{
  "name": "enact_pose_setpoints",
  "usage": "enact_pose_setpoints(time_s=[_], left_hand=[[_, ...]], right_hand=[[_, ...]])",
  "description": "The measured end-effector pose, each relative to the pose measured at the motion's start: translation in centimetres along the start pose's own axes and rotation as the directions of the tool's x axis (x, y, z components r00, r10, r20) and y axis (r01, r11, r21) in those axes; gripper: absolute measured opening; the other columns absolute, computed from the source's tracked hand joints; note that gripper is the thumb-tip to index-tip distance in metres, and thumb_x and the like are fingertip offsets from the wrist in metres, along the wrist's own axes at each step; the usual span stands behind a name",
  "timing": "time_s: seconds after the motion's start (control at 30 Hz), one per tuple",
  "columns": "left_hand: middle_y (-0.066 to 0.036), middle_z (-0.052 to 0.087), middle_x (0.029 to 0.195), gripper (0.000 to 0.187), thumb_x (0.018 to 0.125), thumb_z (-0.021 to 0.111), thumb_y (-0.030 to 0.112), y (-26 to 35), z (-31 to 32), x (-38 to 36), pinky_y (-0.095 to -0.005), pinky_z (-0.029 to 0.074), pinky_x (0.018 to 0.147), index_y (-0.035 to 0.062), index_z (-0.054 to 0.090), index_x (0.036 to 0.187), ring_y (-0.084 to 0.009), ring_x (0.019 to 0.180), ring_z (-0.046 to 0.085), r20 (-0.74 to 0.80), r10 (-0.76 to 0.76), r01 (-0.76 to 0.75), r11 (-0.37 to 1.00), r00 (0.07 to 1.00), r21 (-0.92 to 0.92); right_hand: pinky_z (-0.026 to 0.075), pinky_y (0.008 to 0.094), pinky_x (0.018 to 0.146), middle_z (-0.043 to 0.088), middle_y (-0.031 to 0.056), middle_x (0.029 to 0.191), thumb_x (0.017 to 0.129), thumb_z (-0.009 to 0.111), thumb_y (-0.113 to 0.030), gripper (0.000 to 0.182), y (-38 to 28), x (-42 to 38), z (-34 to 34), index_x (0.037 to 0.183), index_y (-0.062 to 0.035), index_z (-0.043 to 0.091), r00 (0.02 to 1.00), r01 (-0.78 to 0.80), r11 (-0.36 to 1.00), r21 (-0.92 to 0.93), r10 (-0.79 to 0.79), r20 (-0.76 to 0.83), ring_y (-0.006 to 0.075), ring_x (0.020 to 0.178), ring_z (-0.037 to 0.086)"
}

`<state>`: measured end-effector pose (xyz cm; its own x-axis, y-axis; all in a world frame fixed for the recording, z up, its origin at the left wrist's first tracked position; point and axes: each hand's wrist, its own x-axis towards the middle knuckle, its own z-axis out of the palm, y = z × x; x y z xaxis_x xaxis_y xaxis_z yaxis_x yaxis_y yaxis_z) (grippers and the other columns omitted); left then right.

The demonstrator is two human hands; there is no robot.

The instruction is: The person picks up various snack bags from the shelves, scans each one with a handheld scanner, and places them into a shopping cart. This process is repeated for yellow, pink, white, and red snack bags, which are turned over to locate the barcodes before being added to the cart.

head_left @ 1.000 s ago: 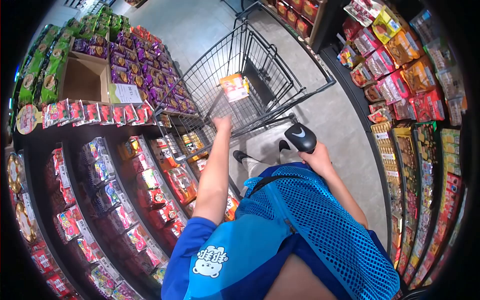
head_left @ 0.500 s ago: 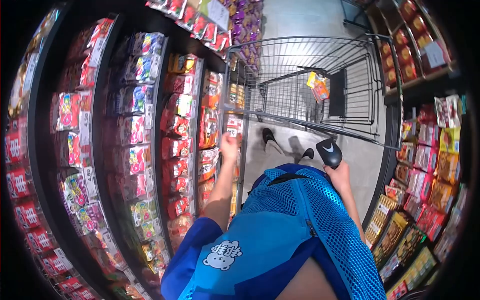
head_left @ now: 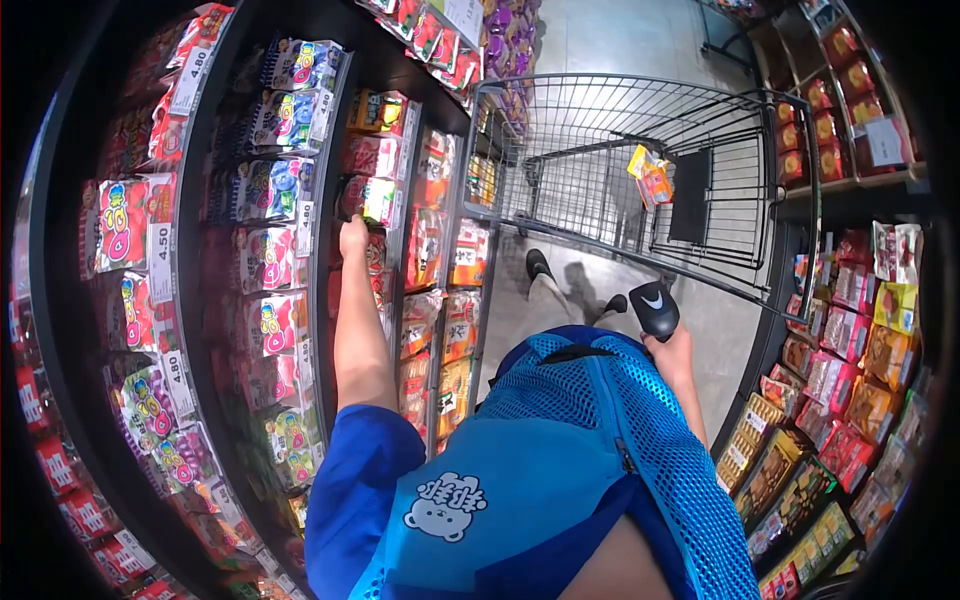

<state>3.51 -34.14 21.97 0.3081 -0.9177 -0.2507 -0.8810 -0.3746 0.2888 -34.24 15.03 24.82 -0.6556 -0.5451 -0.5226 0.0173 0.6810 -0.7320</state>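
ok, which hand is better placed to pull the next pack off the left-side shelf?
Left, most likely. The left hand is at the packs, though its fingertips are too hidden to tell if it grips one. The right hand is farther off, its grip taken up by the black device.

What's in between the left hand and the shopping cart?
Bright snack packets lie between the left hand and the cart, as the head view shows.
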Motion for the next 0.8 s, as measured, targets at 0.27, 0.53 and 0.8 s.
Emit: enact_pose_setpoints(time_s=[0.27,0.53,0.8], left_hand=[[-0.028,0.064,0.110,0.047,0.089,0.056,0.034,2.8,1.0,1.7,-0.0458,0.052,0.083,-0.0065,0.058,0.112,-0.0396,0.101,0.065,0.188,-0.005,0.004,1.000,0.982,0.004],[-0.020,0.068,0.104,0.030,0.084,0.060,0.027,3.2,2.3,0.3,-0.0471,0.050,0.083,0.0070,0.065,0.106,-0.0395,0.097,0.065,-0.210,0.292,-0.281,0.956,0.933,0.080],[-0.016,0.072,0.099,0.044,0.098,0.034,0.025,-2.0,2.8,4.1,-0.0380,0.051,0.077,-0.0055,0.065,0.109,-0.0281,0.086,0.069,0.022,0.037,-0.006,0.628,0.999,-0.778]], right_hand=[[0.051,0.0352,0.076,0.070,0.0167,0.087,0.070,0.073,-0.009,0.032,0.9,-0.4,0.1,0.100,0.0012,0.064,0.999,-0.033,0.999,0.028,0.033,0.004,0.0260,0.082,0.068],[0.052,0.0350,0.076,0.070,0.0161,0.086,0.070,0.073,-0.009,0.032,2.7,-1.3,-1.4,0.099,0.0009,0.064,0.996,-0.072,0.997,-0.022,0.070,-0.056,0.0253,0.080,0.069],[0.052,0.0347,0.074,0.070,0.0160,0.085,0.071,0.074,-0.009,0.032,3.4,-1.4,-2.9,0.099,0.0025,0.064,0.998,-0.030,1.000,-0.010,0.029,-0.061,0.0230,0.078,0.068]])
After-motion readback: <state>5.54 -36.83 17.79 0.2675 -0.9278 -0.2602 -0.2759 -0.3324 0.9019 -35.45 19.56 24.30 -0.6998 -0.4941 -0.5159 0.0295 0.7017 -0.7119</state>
